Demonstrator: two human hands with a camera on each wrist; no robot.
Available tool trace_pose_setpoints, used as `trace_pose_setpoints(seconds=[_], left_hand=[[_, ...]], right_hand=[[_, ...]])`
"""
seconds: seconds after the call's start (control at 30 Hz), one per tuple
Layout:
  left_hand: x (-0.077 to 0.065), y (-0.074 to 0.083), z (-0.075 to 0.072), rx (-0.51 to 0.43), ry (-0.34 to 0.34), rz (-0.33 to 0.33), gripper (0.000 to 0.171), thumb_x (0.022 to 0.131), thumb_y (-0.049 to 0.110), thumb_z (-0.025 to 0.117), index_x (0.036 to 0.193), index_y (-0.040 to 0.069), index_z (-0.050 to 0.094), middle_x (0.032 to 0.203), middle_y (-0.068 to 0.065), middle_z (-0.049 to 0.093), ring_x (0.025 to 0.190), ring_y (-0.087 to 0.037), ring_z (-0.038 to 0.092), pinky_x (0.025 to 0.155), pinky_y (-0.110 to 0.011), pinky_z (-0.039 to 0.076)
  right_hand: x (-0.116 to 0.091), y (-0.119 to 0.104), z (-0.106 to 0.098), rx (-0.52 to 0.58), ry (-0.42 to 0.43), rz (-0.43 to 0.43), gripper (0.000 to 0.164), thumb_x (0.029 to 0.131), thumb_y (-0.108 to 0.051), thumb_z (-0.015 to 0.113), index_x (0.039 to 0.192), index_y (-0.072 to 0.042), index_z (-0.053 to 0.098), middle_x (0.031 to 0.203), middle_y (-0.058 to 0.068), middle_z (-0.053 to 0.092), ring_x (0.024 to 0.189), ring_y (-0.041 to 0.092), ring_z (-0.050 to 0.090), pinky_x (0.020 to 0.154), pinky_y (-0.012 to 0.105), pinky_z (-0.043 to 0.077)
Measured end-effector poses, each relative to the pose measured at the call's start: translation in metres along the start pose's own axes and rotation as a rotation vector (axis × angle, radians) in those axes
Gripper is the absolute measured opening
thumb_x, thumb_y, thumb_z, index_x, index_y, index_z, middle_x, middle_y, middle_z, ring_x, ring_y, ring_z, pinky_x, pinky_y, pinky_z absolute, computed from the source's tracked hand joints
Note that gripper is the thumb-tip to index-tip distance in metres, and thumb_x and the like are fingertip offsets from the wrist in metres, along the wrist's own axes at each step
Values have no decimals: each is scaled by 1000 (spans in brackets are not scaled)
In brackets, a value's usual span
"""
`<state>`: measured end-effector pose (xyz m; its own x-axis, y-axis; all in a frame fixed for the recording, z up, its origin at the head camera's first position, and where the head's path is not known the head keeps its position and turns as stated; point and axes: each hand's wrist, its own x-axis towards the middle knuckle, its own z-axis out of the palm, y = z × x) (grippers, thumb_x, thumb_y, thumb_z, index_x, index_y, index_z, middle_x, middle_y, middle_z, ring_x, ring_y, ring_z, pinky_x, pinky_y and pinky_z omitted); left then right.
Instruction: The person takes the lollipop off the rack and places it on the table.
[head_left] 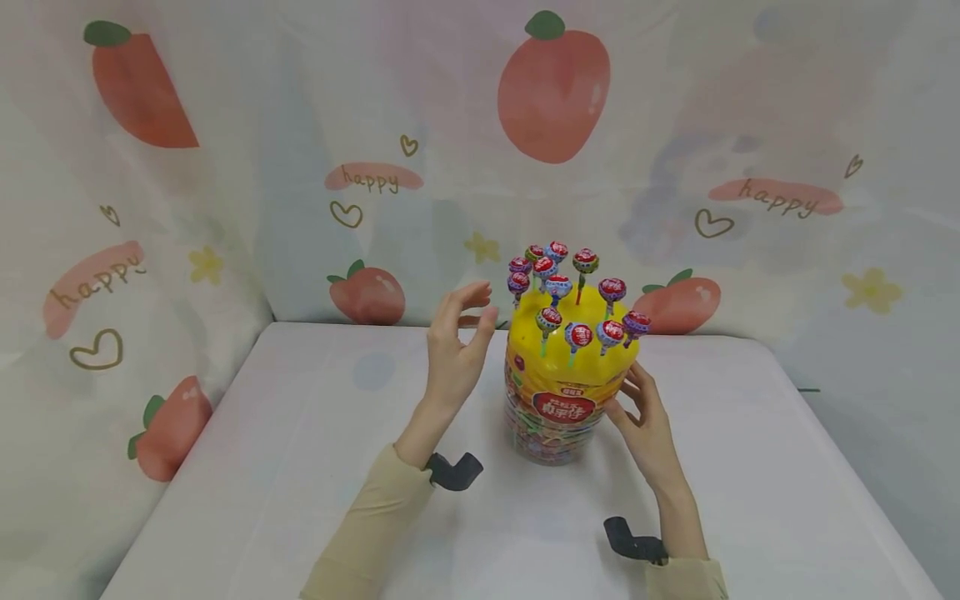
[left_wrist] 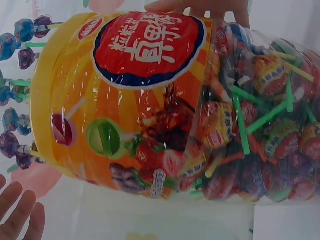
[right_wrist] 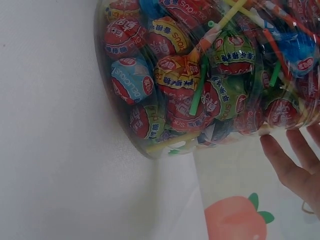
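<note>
A clear plastic lollipop jar (head_left: 553, 429) with a yellow lid (head_left: 592, 367) stands on the table. Wrapped lollipops fill it, and several more stick up from the lid, such as a blue-wrapped lollipop (head_left: 558, 288). My left hand (head_left: 457, 346) hovers left of the lid, holding nothing, its fingers loosely bent. On the other side, my right hand (head_left: 647, 425) touches the jar's lower wall, thumb toward the front and fingers toward the back. The right wrist view shows its fingers (right_wrist: 285, 165) lying along the wall. Close up in the left wrist view is the jar's orange label (left_wrist: 75, 120).
A white cloth covers the table (head_left: 300, 467). Behind it hangs a pale backdrop (head_left: 450, 75) printed with fruit, hearts and "happy". A black curved piece sits at each wrist, the left black piece (head_left: 456, 472) and the right black piece (head_left: 633, 542).
</note>
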<state>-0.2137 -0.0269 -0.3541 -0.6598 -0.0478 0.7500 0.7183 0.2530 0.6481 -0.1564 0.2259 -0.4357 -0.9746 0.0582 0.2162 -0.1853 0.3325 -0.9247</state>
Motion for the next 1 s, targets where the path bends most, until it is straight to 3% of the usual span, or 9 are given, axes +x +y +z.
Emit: trace_pose_setpoints(seconds=[0.5,1.0], left_hand=[[11,5,18,-60,-47,-83,36,93,14,62,127,4,55,114,-13,63,104,-23,61,83,-29,55],[16,9,23,-94,-13,-47,33,93,12,62,124,3,57,108,-15,64,90,-24,62,77,-26,55]], right_hand=[[0,0,1,4,10,11,68,96,-17,57,153,-18,19,153,15,28,139,37,29,107,68,28],[0,1,0,2,7,12,69,96,-17,57,153,-18,19,153,15,27,140,38,29,107,68,28]])
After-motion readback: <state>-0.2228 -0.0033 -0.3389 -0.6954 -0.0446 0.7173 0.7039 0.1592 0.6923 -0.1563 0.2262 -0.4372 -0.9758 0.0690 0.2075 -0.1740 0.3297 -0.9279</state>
